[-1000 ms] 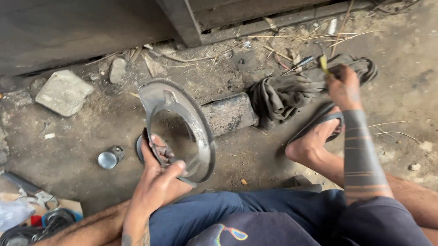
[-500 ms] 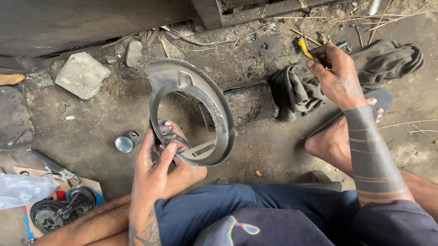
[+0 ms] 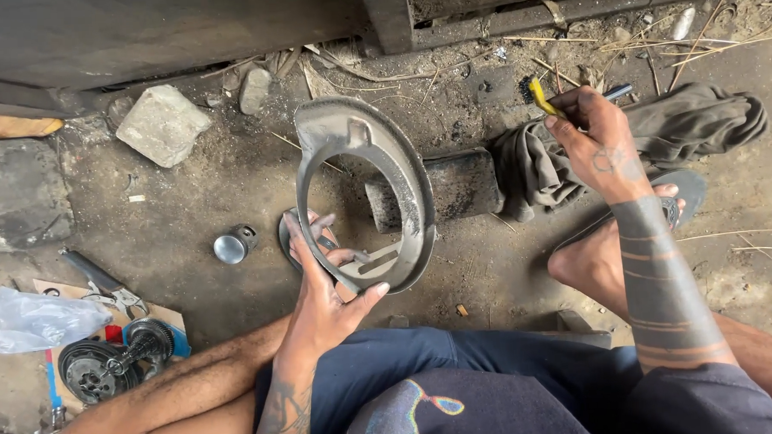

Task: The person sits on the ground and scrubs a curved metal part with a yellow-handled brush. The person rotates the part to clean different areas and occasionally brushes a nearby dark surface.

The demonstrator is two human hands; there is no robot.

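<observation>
My left hand grips the lower rim of a grey, dirty ring-shaped metal plate and holds it tilted on edge above the dirt floor. My right hand, with a tattooed forearm, is shut on a tool with a yellow handle and hovers over a dark crumpled rag at the upper right. A dark rectangular block lies behind the plate, seen partly through its opening. My bare right foot rests on a sandal.
A small shiny metal cap lies left of the plate. Pliers, a plastic bag and a round black part on cardboard sit at the lower left. A stone lies at the upper left, a metal beam along the top.
My right hand has drawn in from the far right with the yellow-handled tool. The left hand has tilted the plate, so its opening now faces me more.
</observation>
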